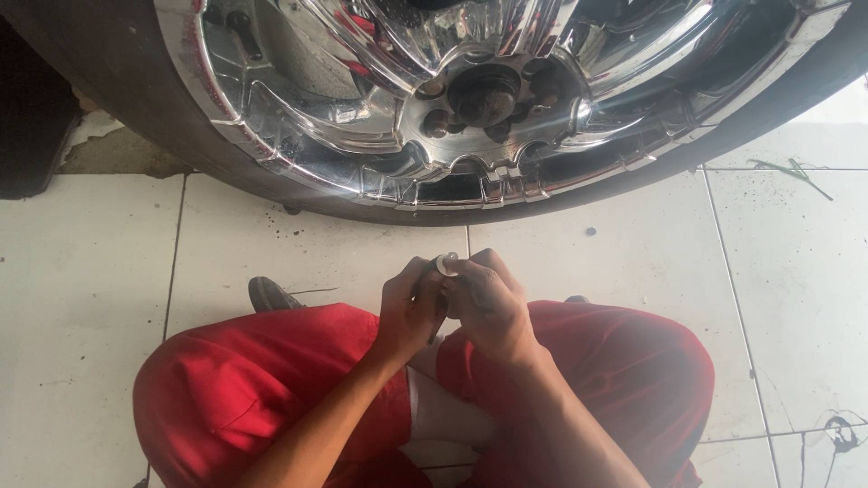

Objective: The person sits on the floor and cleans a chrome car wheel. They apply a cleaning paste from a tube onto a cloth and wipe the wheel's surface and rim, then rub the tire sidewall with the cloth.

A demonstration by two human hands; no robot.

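I sit cross-legged in red trousers on a white tiled floor, facing a chrome car wheel (470, 99). My left hand (409, 312) and my right hand (488, 307) meet in front of my knees. Both are closed around a small round silvery metal part (447, 265) whose top shows above my fingers. Most of the part is hidden inside my grip. The wheel hub (484, 95) with its dark studs and lug nuts lies straight ahead, a short way beyond my hands.
The black tyre (136, 99) curves across the top of the view and rests on the floor tiles (90, 298). My shoe (268, 294) pokes out at my left knee. A cracked tile (836, 434) sits at the lower right.
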